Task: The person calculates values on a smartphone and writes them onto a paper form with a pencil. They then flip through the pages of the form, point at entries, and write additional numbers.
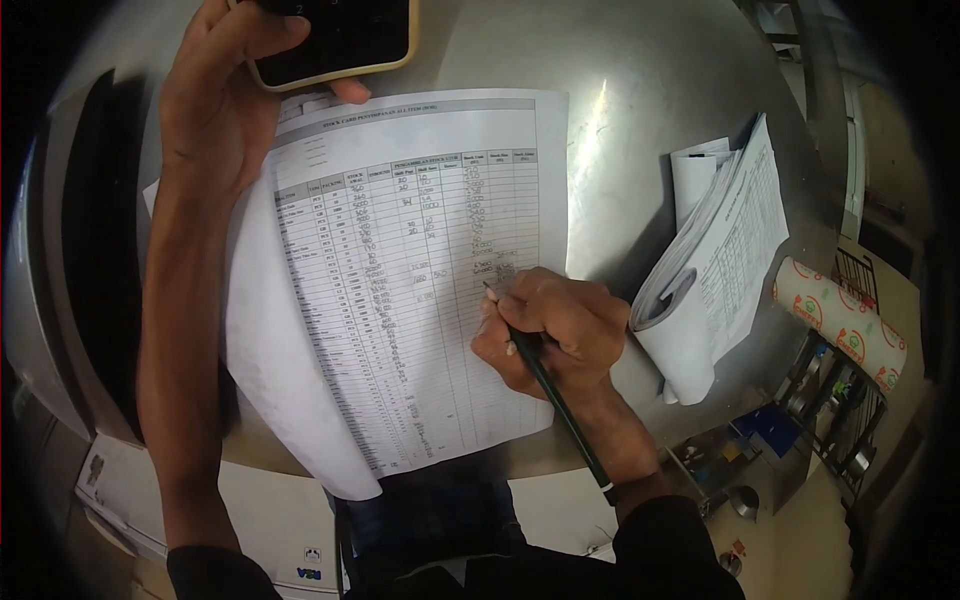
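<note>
Black sleeves [660,540] nearest, at the lower edge, forearms bare beyond them. Just past the right cuff, right hand [545,325] closed in a writing grip around a dark pencil [555,400], shaft slanting back toward the wrist, tip down on the printed sheet [420,300] near its right margin. Heel of that hand resting on the same sheet. Sheet white, ruled as a table of many rows, handwritten figures in several columns, lying flat on the steel desk [640,90], near corner hanging over the desk's rounded edge. More white paper peeking out underneath along the left side. To the right of the writing hand, apart from the sheet, 1 stack of papers [730,250] folded back on itself, top page also a printed table. Past the desk's right edge and lower down, 1 white roll [840,320] with red and green print. Farthest off, at the sheet's top left corner, left hand [215,100] wrapped around a phone [335,40] in a pale case, dark screen up, thumb on its left side, 1 fingertip showing below its lower edge. Print on the sheet too small to read.
</note>
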{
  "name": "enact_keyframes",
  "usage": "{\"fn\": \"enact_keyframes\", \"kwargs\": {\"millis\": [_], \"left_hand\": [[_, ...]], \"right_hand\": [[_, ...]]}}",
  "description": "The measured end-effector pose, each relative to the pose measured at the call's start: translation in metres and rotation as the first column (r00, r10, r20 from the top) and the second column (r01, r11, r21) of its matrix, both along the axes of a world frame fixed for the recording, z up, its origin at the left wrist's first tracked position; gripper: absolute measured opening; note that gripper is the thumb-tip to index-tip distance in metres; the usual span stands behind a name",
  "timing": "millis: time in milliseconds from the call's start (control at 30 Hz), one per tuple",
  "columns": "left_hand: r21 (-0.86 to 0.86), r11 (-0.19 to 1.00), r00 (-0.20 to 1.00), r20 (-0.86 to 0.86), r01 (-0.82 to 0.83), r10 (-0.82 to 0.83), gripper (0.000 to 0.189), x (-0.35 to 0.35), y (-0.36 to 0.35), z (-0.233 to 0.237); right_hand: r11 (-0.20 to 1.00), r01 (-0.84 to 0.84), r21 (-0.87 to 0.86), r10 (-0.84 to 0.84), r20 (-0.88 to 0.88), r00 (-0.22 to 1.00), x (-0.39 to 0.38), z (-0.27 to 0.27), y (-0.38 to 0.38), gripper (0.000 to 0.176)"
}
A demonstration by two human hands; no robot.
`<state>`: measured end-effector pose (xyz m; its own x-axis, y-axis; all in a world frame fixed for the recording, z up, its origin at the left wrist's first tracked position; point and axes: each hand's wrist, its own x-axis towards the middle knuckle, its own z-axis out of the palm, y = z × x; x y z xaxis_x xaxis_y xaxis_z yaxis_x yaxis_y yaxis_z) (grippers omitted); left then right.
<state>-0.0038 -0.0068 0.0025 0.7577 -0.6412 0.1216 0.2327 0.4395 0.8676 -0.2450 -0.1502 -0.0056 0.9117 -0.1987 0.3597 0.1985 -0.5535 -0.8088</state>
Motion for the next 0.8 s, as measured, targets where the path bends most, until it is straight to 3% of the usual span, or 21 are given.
{"fn": "enact_keyframes", "kwargs": {"millis": [267, 800], "left_hand": [[0.04, 0.999, 1.0, 0.02, 0.007, -0.008, 0.058, 0.002, 0.003, 0.0], [-0.11, 0.992, 0.997, -0.03, 0.062, -0.065, 0.058, 0.008, 0.005, -0.015]], "right_hand": [[1.0, 0.006, 0.005, -0.006, 0.011, 1.0, 0.003, -0.002, 0.002, 0.032], [1.0, -0.007, 0.016, 0.008, -0.07, 0.998, 0.003, 0.003, 0.002, 0.03]]}}
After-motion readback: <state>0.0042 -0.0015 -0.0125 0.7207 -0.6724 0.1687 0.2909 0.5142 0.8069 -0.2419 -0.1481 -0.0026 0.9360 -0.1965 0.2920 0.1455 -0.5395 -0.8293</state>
